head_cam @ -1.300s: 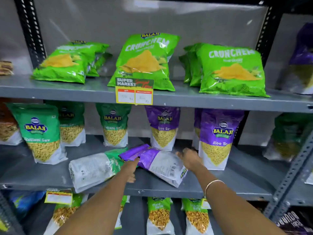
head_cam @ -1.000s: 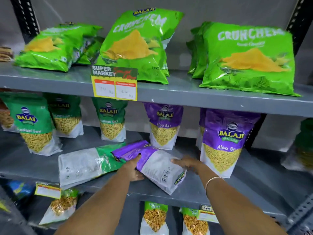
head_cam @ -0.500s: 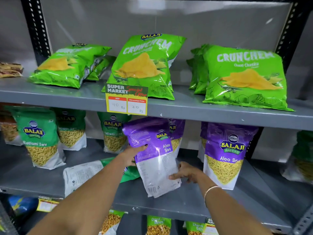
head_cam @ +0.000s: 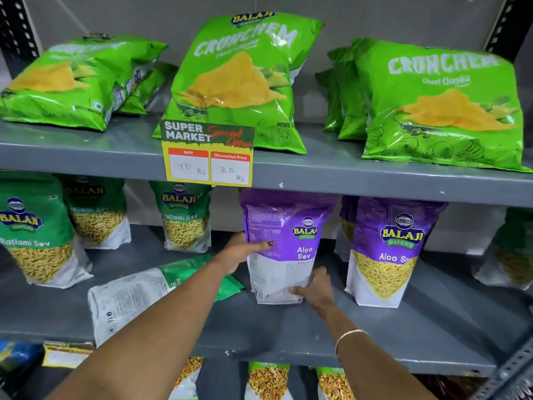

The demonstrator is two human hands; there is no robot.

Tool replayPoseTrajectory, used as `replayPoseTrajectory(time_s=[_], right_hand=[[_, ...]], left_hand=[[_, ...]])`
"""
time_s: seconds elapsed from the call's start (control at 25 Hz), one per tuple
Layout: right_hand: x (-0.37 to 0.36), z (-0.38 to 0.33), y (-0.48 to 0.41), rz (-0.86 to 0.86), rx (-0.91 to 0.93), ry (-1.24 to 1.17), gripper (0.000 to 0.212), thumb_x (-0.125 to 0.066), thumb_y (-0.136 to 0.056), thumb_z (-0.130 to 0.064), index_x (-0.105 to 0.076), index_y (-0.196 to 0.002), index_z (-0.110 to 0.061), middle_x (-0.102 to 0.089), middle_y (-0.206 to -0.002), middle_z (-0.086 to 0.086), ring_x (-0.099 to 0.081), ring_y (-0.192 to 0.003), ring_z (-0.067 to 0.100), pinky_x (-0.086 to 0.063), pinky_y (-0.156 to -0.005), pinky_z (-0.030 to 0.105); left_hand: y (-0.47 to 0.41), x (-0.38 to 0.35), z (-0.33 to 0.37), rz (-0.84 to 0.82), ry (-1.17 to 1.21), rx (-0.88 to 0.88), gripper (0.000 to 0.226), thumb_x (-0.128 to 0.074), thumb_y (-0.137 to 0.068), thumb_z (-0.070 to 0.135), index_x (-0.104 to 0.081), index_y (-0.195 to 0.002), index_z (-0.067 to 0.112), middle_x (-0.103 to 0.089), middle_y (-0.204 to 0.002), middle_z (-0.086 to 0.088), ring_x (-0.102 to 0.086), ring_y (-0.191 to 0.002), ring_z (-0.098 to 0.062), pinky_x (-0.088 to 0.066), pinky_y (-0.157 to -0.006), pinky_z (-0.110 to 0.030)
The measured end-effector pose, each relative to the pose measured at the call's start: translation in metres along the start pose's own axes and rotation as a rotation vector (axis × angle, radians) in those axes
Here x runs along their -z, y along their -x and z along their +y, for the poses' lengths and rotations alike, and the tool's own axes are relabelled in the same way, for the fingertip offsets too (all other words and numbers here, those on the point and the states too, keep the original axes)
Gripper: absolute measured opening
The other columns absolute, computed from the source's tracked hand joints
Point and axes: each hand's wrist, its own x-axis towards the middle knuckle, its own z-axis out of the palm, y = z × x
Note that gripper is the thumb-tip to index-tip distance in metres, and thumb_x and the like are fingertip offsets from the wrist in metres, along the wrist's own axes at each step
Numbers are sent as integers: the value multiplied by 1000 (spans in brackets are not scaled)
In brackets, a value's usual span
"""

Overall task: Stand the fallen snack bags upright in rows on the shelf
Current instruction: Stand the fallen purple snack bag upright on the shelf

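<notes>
The purple Aloo Sev bag (head_cam: 284, 246) stands upright on the grey metal middle shelf (head_cam: 375, 339), its glossy flat pouch turned so the printed back panel faces partly outward; the top half is purple, the bottom half white with small print. Its base rests on the shelf, just left of another upright purple Aloo Sev pouch (head_cam: 386, 252) that shows yellow sev through a clear window.

The left hand (head_cam: 240, 252) grasps the bag's left edge at mid-height, thumb pressed across the purple front, the other fingers hidden behind the pouch. The right hand (head_cam: 315, 290) cups the lower right corner, fingers (head_cam: 297, 290) laid flat against the white base near the shelf surface. A thin metal bangle (head_cam: 347, 339) circles the right wrist.

Left of the held bag, 1 green Ratlami Sev pouch (head_cam: 144, 293) lies flat on its face, white back up, partly under the left forearm and reaching toward the shelf's front edge. Behind and to the left, 3 green Ratlami Sev pouches (head_cam: 184, 217) stand upright, well apart from each other. A narrow gap separates the held bag from the purple pouch to its right; bare grey shelf stretches in front of both.

On the upper shelf (head_cam: 346, 176), crinkled bright green Crunchem chip bags (head_cam: 242, 82) lean back, and a yellow price tag (head_cam: 208, 157) hangs from the lip.
</notes>
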Motion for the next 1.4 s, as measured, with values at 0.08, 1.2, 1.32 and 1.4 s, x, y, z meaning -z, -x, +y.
replayPoseTrajectory(time_s=[0.08, 1.2, 1.32, 1.4], right_hand=[[0, 1, -1, 3, -38, 11, 71, -82, -64, -11, -34, -114, 3, -46, -115, 17, -49, -114, 26, -41, -98, 39], [41, -5, -6, -424, 187, -302, 63, -72, -62, 14, -48, -115, -10, -63, -114, 10, -65, -99, 15, -57, -80, 20], [41, -6, -6, -515, 220, -291, 51, -64, -70, 22, -52, -106, -13, -67, -96, 0, -68, -77, -2, -55, -62, 10], [40, -3, -9, -481, 230, -309, 55, -66, -69, 21, -49, -114, -6, -65, -104, 9, -65, -84, 6, -56, -64, 11]], left_hand=[[4, 1, -9, -100, -111, 80, 53, -71, -76, 10, -55, -127, 8, -60, -113, -1, -59, -100, -8, -43, -89, -29], [7, -6, -42, 130, -226, 108, 36, -73, -71, -4, -55, -100, 8, -65, -90, -14, -60, -81, -19, -51, -79, -25], [-4, -5, -55, 207, -204, 88, 58, -86, -50, 11, -55, -100, 7, -68, -110, -13, -63, -101, -25, -50, -98, -44], [-13, -4, -66, 219, -202, 100, 86, -85, -31, 29, -54, -109, 7, -68, -116, -12, -63, -109, -27, -48, -100, -47]])
